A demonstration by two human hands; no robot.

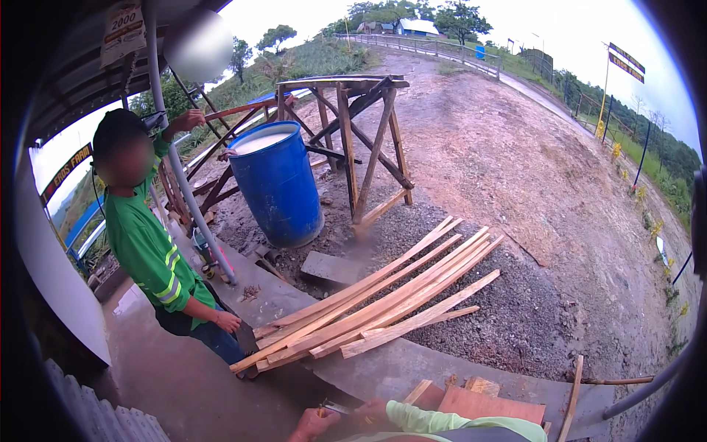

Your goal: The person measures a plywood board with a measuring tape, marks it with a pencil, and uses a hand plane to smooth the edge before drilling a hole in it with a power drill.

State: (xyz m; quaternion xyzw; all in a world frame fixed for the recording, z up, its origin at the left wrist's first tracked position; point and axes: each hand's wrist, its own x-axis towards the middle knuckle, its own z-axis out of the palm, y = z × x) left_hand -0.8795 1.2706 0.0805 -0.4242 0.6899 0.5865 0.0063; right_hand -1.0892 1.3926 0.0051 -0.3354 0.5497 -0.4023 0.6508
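Observation:
Low in the picture, my left hand (315,424) is closed around a small metal-looking tool (336,407), too small to name. Just right of it is my right hand (373,411), reaching in from a light green sleeve. Its fingers are blurred close to the tool's end, and whether they grip it is unclear. Beyond my hands, several long wooden strips (390,283) lie fanned out across the concrete edge and the gravel. Beside my right sleeve are a reddish-brown board (492,405) and some short wood offcuts (482,386).
On the left stands a co-worker in a green shirt (143,243), one hand raised, the other by a dark flat piece (246,339). A blue drum (276,191) holding pale liquid stands near a wooden trestle (361,140). A grey post (180,166) rises beside the co-worker.

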